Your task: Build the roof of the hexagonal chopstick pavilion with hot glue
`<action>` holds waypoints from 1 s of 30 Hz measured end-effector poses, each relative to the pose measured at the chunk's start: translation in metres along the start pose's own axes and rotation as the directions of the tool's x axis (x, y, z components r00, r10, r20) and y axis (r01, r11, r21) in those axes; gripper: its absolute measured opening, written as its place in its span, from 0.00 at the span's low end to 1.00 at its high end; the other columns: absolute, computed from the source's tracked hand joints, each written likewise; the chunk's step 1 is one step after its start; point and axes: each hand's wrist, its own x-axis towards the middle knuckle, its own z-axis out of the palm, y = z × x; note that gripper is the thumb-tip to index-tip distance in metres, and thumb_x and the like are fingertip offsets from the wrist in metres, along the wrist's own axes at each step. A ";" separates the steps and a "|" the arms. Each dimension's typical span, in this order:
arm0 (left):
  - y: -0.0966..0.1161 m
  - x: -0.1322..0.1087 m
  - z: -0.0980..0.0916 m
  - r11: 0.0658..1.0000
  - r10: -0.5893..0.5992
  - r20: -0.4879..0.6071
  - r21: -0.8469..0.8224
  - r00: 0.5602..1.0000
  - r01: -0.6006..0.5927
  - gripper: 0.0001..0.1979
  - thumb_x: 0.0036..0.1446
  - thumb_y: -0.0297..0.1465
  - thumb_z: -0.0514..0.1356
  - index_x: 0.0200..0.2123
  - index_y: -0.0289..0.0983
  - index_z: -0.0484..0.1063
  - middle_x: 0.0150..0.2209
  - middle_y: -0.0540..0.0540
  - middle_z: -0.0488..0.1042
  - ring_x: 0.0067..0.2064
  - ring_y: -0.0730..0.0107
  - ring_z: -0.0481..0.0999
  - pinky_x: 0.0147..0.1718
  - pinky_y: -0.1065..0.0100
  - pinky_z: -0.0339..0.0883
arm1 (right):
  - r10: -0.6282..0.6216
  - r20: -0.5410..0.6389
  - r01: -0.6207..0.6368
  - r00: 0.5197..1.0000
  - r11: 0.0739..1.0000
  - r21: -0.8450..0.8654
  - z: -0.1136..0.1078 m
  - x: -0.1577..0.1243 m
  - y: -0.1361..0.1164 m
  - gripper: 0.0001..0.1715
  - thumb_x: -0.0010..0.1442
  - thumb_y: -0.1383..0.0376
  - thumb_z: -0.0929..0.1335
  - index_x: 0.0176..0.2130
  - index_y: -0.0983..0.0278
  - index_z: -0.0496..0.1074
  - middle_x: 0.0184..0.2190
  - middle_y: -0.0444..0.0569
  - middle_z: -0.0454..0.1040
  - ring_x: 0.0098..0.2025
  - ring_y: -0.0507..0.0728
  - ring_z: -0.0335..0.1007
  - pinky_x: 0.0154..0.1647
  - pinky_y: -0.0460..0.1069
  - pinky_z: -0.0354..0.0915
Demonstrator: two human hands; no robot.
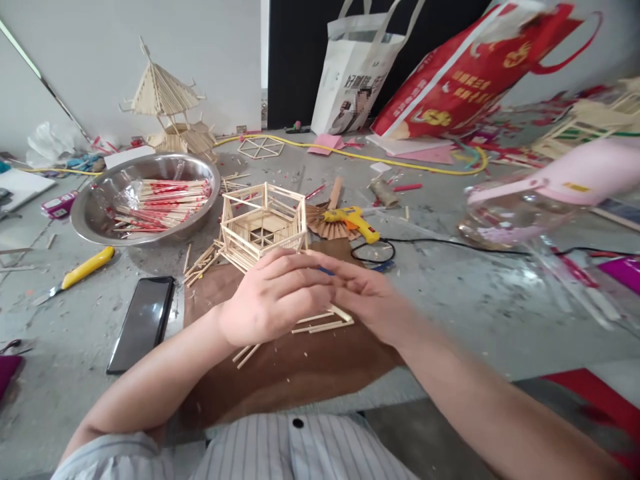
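1 pale hexagonal wooden-stick frame (260,223), presumably light, stiff, fragile, best held by corners; left hand (285,293) and right hand (367,293) meeting, any grip hidden.

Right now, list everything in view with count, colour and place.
Mat: 1, brown, centre front
Open stick frame: 1, pale, centre
Loose sticks: several, pale, centre
Model pagoda: 1, pale, back left
Flat hexagon: 1, pale, back centre
Stick models: some, pale, far right
Bowl: 1, silver, left
Wrapped sticks: many, pale and red, in bowl
Knife: 1, yellow-handled, left
Phone: 1, black, left
Glue gun: 1, yellow, right of centre
Folded fan: 1, brown, centre
Upright bag: 1, white, back centre
Leaning bag: 1, red, back right
Cord: 1, yellow, back
Blurred container: 1, clear and pink, right
Scraps: many, mixed colours, scattered
Striped shirt: 1, grey, bottom
Left hand: 1, bare, centre
Right hand: 1, bare, centre
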 end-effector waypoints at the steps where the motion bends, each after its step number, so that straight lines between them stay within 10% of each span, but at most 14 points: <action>1: 0.002 0.002 0.001 0.997 -0.063 0.023 -0.038 0.998 0.064 0.05 0.58 0.28 0.52 0.35 0.35 0.67 0.32 0.46 0.75 0.36 0.72 0.73 0.38 0.69 0.65 | -0.014 -0.083 0.000 0.996 0.985 -0.174 -0.009 -0.006 0.007 0.26 0.54 0.61 0.65 0.53 0.61 0.64 0.36 0.48 0.76 0.34 0.53 0.72 0.37 0.50 0.67; 5: 0.009 -0.002 0.018 0.872 -0.418 0.215 -0.177 0.883 0.456 0.08 0.59 0.28 0.50 0.34 0.34 0.68 0.28 0.49 0.73 0.27 0.78 0.70 0.28 0.77 0.63 | -0.268 -0.247 -0.080 0.931 0.511 -0.856 -0.047 -0.027 0.040 0.20 0.58 0.60 0.60 0.47 0.63 0.69 0.46 0.54 0.72 0.47 0.61 0.67 0.48 0.58 0.61; 10: 0.005 -0.024 0.051 0.640 -0.623 0.364 -0.270 0.692 0.719 0.10 0.57 0.30 0.52 0.32 0.33 0.71 0.26 0.49 0.73 0.27 0.77 0.69 0.28 0.77 0.62 | -0.142 -0.265 -0.243 0.954 0.153 -0.958 -0.080 -0.047 0.074 0.23 0.55 0.52 0.62 0.42 0.66 0.70 0.40 0.57 0.73 0.42 0.63 0.69 0.38 0.55 0.64; 19: 0.005 -0.042 0.059 0.495 -0.730 0.393 -0.259 0.559 0.829 0.16 0.57 0.37 0.52 0.36 0.31 0.73 0.27 0.47 0.74 0.28 0.75 0.69 0.28 0.75 0.62 | 0.008 -0.303 -0.300 0.953 0.161 -0.940 -0.072 -0.053 0.072 0.14 0.57 0.58 0.60 0.37 0.63 0.69 0.29 0.52 0.75 0.30 0.61 0.72 0.26 0.49 0.59; 30: 0.007 -0.052 0.054 0.607 -0.706 0.299 -0.210 0.642 0.766 0.26 0.54 0.42 0.54 0.52 0.30 0.65 0.18 0.53 0.64 0.21 0.77 0.62 0.24 0.74 0.60 | -0.216 -0.427 -0.160 0.878 0.709 -0.687 -0.058 -0.072 0.039 0.16 0.52 0.52 0.66 0.32 0.62 0.70 0.18 0.43 0.69 0.20 0.53 0.64 0.20 0.46 0.59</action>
